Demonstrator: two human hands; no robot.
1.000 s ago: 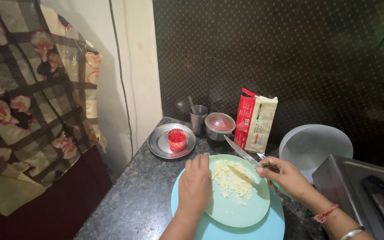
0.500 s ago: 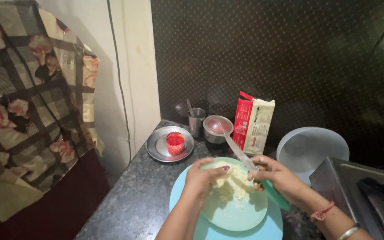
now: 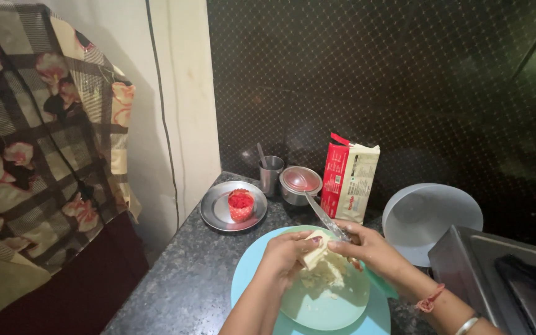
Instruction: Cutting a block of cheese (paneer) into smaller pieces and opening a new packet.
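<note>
My left hand (image 3: 286,255) holds a pale yellowish-white block of soft food (image 3: 315,250) above a light green plate (image 3: 342,304). My right hand (image 3: 367,247) grips a knife (image 3: 322,215), whose blade points up and away to the left and meets the top of the block. A heap of pale crumbled pieces (image 3: 321,274) lies on the plate under both hands. The green plate rests on a larger light blue plate (image 3: 246,290) at the near edge of the dark speckled counter (image 3: 181,279).
A steel plate (image 3: 217,214) carrying a small red cup (image 3: 241,205) sits at the left. Behind stand a steel tumbler (image 3: 271,174), a lidded steel bowl (image 3: 300,183) and a red and cream packet (image 3: 350,183). A white bowl (image 3: 432,217) and a stove (image 3: 497,273) are right.
My left hand has lifted from lying flat on the plate and picked up the pale block. My right hand has brought the knife in over the plate, against the block.
</note>
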